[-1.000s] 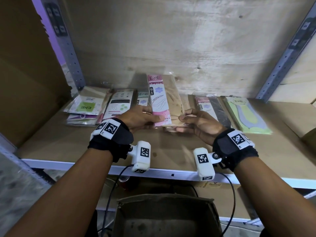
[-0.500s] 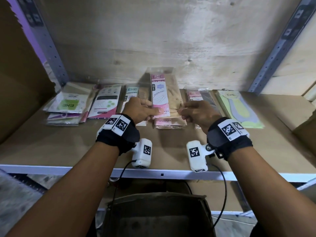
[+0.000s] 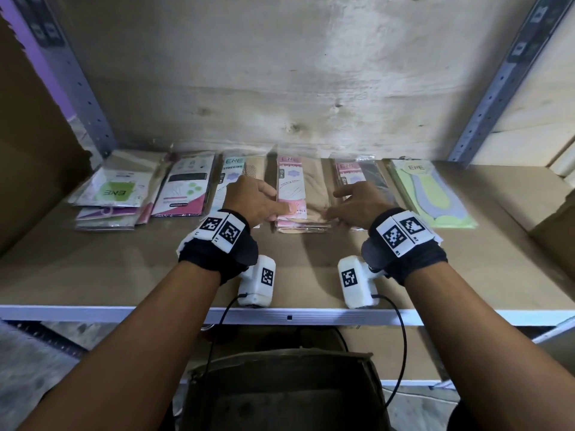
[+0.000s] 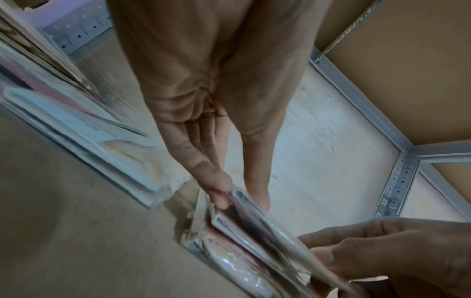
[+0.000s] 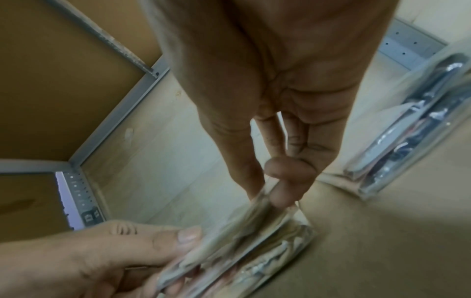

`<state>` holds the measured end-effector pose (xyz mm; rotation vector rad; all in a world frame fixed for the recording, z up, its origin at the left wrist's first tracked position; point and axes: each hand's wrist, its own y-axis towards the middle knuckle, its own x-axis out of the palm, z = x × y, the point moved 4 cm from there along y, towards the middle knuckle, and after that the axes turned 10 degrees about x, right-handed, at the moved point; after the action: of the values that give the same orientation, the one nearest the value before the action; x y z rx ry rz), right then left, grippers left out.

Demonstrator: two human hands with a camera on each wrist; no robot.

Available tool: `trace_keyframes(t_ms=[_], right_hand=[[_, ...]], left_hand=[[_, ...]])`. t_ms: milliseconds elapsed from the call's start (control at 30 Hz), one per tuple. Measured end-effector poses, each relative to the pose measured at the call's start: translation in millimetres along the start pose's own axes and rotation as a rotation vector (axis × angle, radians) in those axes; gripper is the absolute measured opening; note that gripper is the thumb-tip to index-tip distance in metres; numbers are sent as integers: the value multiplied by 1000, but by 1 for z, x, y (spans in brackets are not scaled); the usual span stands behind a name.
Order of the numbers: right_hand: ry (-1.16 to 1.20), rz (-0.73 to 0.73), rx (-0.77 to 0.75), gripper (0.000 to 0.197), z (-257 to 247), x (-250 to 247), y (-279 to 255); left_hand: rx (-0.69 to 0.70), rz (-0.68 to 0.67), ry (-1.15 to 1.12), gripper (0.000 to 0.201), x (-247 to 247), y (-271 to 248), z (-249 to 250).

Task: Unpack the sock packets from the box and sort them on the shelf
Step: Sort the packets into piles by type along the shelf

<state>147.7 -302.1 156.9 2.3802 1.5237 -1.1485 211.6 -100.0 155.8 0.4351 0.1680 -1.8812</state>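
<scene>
A pink-and-beige sock packet lies flat on top of a small pile of like packets in the middle of the shelf. My left hand pinches its near left corner between thumb and forefinger; the left wrist view shows the packet held at that corner. At the near right edge, my right hand pinches the plastic, and the right wrist view shows thumb and a bent finger closed on the packet. The open cardboard box stands below the shelf edge, its inside dark.
Sorted piles line the back of the shelf: a green-label pile, a white-and-pink packet, a teal stocking packet, a pink-and-black packet and a light green packet. Grey metal uprights flank the bay. Bare board lies in front.
The packet, held tilted up a second ago, has come down flat onto the middle pile. Both hands moved forward and down with it and still hold its near edge.
</scene>
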Motion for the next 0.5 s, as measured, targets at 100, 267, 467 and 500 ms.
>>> trace_keyframes(t_ms=[100, 267, 467, 500], right_hand=[[-121, 69, -46, 63, -1, -5, -3], [-172, 101, -75, 45, -3, -4, -8], [-185, 102, -101, 46, -2, -1, -6], [-183, 98, -108, 48, -3, -1, -6]], left_hand=[[12, -27, 20, 37, 0, -3, 2], [0, -44, 17, 49, 0, -3, 2], [2, -60, 52, 48, 0, -2, 1], [-2, -60, 48, 47, 0, -2, 1]])
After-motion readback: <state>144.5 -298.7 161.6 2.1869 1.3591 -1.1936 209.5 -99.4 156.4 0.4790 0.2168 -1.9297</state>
